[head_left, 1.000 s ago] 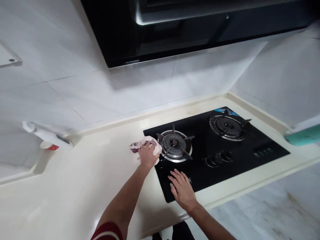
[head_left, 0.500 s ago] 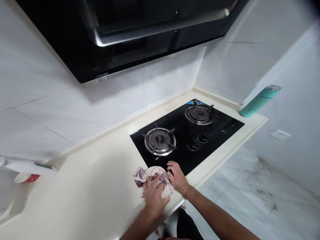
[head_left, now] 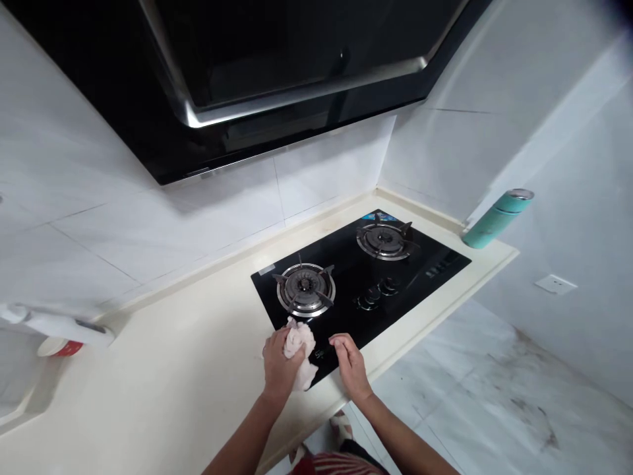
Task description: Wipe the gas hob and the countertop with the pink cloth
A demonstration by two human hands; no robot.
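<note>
My left hand [head_left: 280, 363] is closed around a bunched pale pink cloth [head_left: 299, 340], which lies over the front left corner of the black glass gas cooktop [head_left: 341, 326]. Part of the cloth hangs below my fingers toward the counter edge. To its right, my right hand [head_left: 352, 369] hovers at the cooktop's front edge, apart from the cloth. Its fingers are loosely curled together and nothing shows in them. Just beyond the cloth is the left burner [head_left: 305, 290] with its pan support; the right burner [head_left: 386, 241] sits farther back. Two control knobs [head_left: 378, 293] are between them.
A black range hood [head_left: 297, 125] overhangs the cooktop. At the counter's right end stands a green cylindrical bottle [head_left: 497, 219]. A white appliance [head_left: 64, 326] and a red-and-white cup [head_left: 60, 346] are at the left on the cream counter [head_left: 188, 369].
My left hand has gathered the cloth into a tighter bunch and moved slightly left and away from me. My right hand has come off the cloth, its fingers curling in. The view has shifted slightly.
</note>
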